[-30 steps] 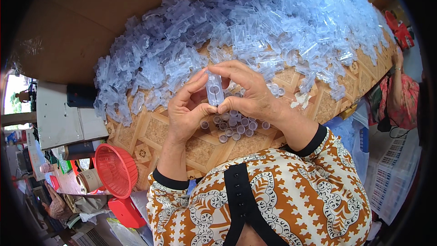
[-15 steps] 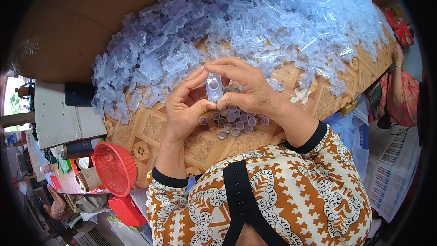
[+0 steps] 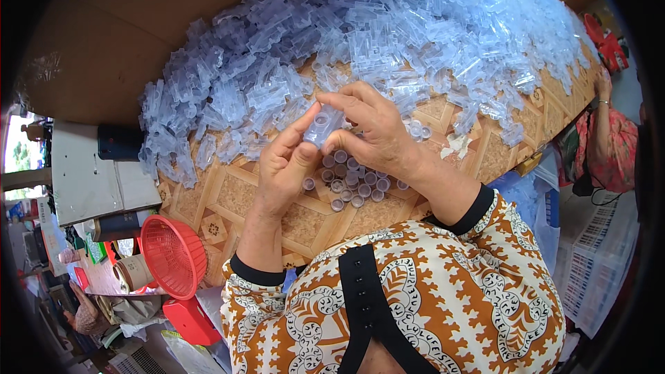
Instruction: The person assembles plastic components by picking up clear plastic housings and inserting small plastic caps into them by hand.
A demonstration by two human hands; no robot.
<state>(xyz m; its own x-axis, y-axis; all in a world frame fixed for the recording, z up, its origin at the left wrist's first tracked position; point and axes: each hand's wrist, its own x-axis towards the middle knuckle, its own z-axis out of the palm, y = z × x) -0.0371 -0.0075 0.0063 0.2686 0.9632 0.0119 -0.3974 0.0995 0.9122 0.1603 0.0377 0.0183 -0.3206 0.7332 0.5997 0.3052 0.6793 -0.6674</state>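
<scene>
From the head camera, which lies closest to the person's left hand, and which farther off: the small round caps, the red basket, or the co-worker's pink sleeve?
Measured from the left hand:
1. Small round caps, just right of it on the table.
2. Red basket, lower left, off the table edge.
3. Co-worker's pink sleeve, far right.

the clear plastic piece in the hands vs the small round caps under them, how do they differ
The clear plastic piece is longer and blocky; the round caps are small, short rings. The piece is held off the table between both hands' fingers; the caps lie loose in a cluster on the patterned tabletop. Both look like translucent, pale bluish plastic.
</scene>
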